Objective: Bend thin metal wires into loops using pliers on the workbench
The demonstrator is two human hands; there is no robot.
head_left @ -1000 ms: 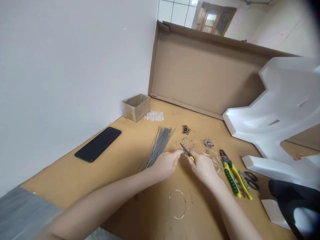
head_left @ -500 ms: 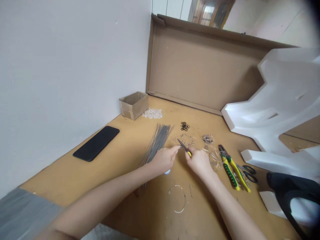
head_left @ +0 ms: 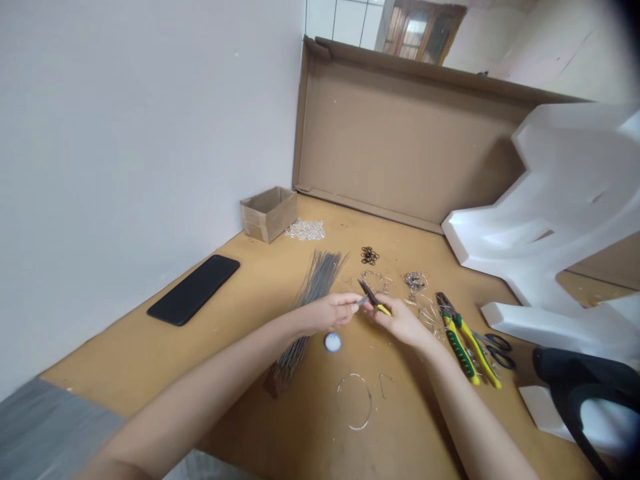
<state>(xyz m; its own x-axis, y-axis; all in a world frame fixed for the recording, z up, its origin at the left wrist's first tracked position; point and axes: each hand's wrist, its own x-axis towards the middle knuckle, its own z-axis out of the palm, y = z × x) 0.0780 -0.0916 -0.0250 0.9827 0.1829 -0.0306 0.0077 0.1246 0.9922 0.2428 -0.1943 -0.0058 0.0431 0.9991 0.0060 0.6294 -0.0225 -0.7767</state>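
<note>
A short wire (head_left: 362, 301) is pinched in the nearly closed fingers of the left hand (head_left: 330, 313), its end held just beside the nose of the small pliers (head_left: 371, 295). The yellow handles of the pliers are gripped in the right hand (head_left: 400, 325), which is curled shut around them. Both hands are held over the middle of a wooden surface (head_left: 150, 357).

With 12 o'clock taken as straight ahead of the hands, a bundle of grey rods (head_left: 320, 283) is laid at 10 o'clock, its lower end passing beneath the left forearm. A white round cap (head_left: 333, 342) is seen at 7 o'clock, and a wire ring (head_left: 354, 401) and a wire hook (head_left: 384, 385) are lying at 6 o'clock. Black rubber rings (head_left: 370, 256) are placed at 12 o'clock, and a heap of metal loops (head_left: 415, 281) at 1 o'clock. Green-and-yellow pliers (head_left: 463, 340) and black-handled scissors (head_left: 497, 351) are found at 3 o'clock. Further out, a phone (head_left: 193, 290) lies at 9 o'clock, a small cardboard box (head_left: 269, 213) stands at 11 o'clock beside clear beads (head_left: 305, 231), and white foam (head_left: 565, 227) is propped at 2 o'clock.
</note>
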